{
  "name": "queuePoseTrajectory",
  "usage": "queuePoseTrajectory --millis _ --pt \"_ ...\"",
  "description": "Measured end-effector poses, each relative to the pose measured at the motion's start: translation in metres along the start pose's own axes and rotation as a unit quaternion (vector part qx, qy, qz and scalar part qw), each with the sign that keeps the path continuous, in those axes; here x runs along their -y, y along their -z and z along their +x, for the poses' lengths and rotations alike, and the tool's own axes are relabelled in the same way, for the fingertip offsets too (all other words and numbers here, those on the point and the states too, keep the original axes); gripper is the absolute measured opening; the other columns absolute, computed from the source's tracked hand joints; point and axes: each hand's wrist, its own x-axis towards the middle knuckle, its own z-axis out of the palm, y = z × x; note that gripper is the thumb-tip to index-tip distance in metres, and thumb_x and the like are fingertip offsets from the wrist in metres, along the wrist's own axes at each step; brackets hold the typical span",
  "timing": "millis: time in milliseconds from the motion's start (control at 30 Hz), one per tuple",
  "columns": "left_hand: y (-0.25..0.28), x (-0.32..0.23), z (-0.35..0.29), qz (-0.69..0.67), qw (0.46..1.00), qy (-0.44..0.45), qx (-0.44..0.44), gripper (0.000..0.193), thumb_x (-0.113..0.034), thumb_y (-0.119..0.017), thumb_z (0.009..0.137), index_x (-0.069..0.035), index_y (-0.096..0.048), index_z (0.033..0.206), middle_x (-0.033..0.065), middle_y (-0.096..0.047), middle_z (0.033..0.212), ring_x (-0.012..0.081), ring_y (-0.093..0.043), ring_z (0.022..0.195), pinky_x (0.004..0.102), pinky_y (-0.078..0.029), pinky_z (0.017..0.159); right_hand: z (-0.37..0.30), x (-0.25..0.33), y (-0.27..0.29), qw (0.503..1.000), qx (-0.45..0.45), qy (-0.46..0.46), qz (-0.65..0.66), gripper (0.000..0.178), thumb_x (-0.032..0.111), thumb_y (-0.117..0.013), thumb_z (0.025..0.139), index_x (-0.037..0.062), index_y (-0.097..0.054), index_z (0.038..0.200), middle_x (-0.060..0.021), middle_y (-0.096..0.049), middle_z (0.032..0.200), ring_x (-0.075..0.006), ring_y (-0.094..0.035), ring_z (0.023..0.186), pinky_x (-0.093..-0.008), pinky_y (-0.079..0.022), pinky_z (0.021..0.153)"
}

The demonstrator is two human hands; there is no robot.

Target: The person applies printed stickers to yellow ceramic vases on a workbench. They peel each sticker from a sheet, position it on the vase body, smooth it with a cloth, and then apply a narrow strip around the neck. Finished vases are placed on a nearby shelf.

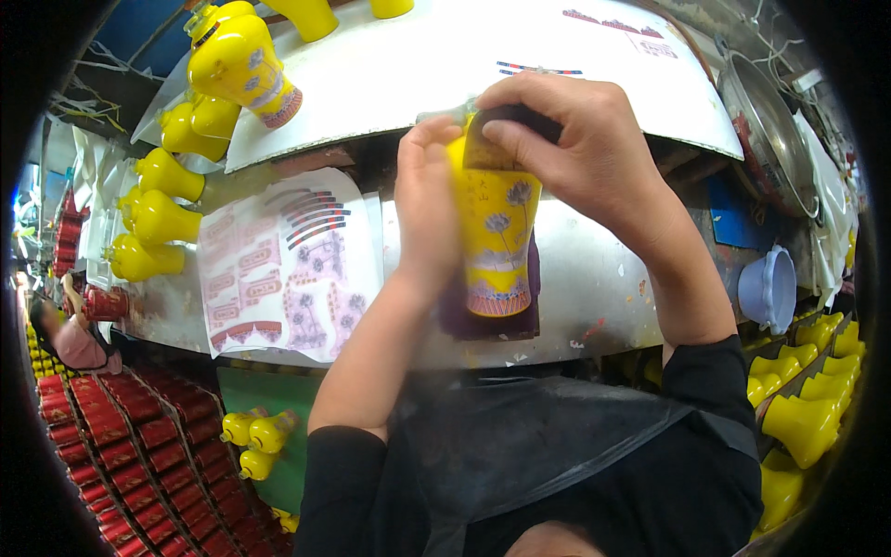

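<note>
A yellow ceramic-looking bottle [501, 246] with printed flowers and a patterned band lies in front of me, its neck pointing away. Under it is a dark purple cloth or pad [457, 311]. Along the bottle's left side, my left hand [422, 200], slightly blurred, curls its fingers at the shoulder and steadies it. My right hand [589, 139] pinches a dark, flat scraper-like piece [489, 153] between thumb and fingers and presses it on the bottle's upper part. The neck is partly hidden behind my hands.
Printed decal sheets [278, 269] lie left on the metal table [594, 269]. A white board [371, 102] spans the back, bearing a decorated yellow bottle [246, 70]. Plain yellow bottles [158, 223] stand left. A pale blue basin [768, 290] is at right; another person [79, 339] is far left.
</note>
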Motion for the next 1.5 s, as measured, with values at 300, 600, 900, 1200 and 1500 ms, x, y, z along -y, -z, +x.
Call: queuePoseTrajectory --millis 300,600,900,1200,1500 --pt "0.004 0.002 0.005 0.098 0.994 -0.043 0.008 0.04 -0.021 -0.066 0.094 -0.002 -0.055 0.128 0.0118 -0.061 0.115 0.0225 -0.06 0.107 0.0372 -0.049 0.097 0.006 0.003 -0.004 0.991 0.009 0.024 -0.129 0.015 0.013 -0.068 0.091 0.0035 -0.07 0.103 -0.0123 -0.069 0.084 -0.0278 -0.071 0.071 -0.0334 -0.057 0.062" --pt "0.013 -0.026 0.019 -0.016 0.996 0.09 -0.016 0.019 -0.01 -0.058 0.104 -0.003 -0.063 0.121 0.0085 -0.067 0.109 0.0128 -0.063 0.101 0.029 -0.053 0.091 -0.053 0.045 -0.021 0.94 0.128 0.311 -0.052 0.009 0.014 -0.07 0.079 0.0082 -0.071 0.086 -0.0041 -0.06 0.075 -0.0216 -0.068 0.08 -0.0352 -0.057 0.072" --pt "-0.004 -0.014 0.004 0.335 0.939 -0.075 0.028 0.039 -0.032 -0.063 0.097 -0.002 -0.063 0.121 0.0181 -0.055 0.123 0.0313 -0.057 0.114 0.0417 -0.045 0.102 -0.09 0.038 -0.013 0.967 0.027 0.246 0.054 0.022 0.013 -0.076 0.079 0.0103 -0.073 0.101 -0.0056 -0.065 0.081 -0.0227 -0.071 0.081 -0.0342 -0.059 0.07" --pt "0.004 0.007 0.0 0.065 0.998 0.017 0.015 0.043 -0.035 -0.043 0.108 0.002 -0.056 0.126 0.0129 -0.052 0.122 0.0218 -0.054 0.113 0.0372 -0.045 0.102 -0.112 0.025 -0.018 0.988 -0.108 0.104 0.022 0.026 -0.001 -0.078 0.079 0.0074 -0.075 0.104 -0.0139 -0.075 0.097 -0.0248 -0.074 0.082 -0.0336 -0.06 0.071" --pt "0.015 0.017 -0.039 0.25 0.967 -0.042 0.037 0.087 -0.048 -0.055 0.102 0.004 -0.013 0.158 0.0275 -0.026 0.155 0.0383 -0.035 0.143 0.0453 -0.028 0.12 -0.139 0.02 -0.04 0.947 -0.181 -0.234 0.129 0.023 -0.005 -0.076 0.082 0.0038 -0.068 0.101 -0.0119 -0.073 0.094 -0.0243 -0.073 0.085 -0.0325 -0.058 0.075"
